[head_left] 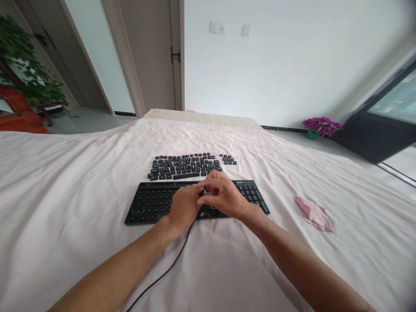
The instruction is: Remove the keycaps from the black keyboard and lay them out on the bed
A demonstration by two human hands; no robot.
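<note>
A black keyboard (149, 203) lies on a pale pink bedsheet (65, 182), most of its keycaps taken off so the bare switch holes show; the number pad at its right end still has caps. Several loose black keycaps (183, 166) lie in rows just beyond it, with a smaller group (228, 159) to their right. My left hand (183, 207) rests over the keyboard's middle, fingers curled down onto it. My right hand (222, 196) meets it there, fingertips pinched together over the keys; what they hold is hidden.
The keyboard's black cable (169, 268) runs toward me between my forearms. A crumpled pink cloth (313, 213) lies on the sheet to the right. Beyond the bed stand a door (152, 56), a green plant (22, 65) at the left and purple flowers (321, 126) at the right.
</note>
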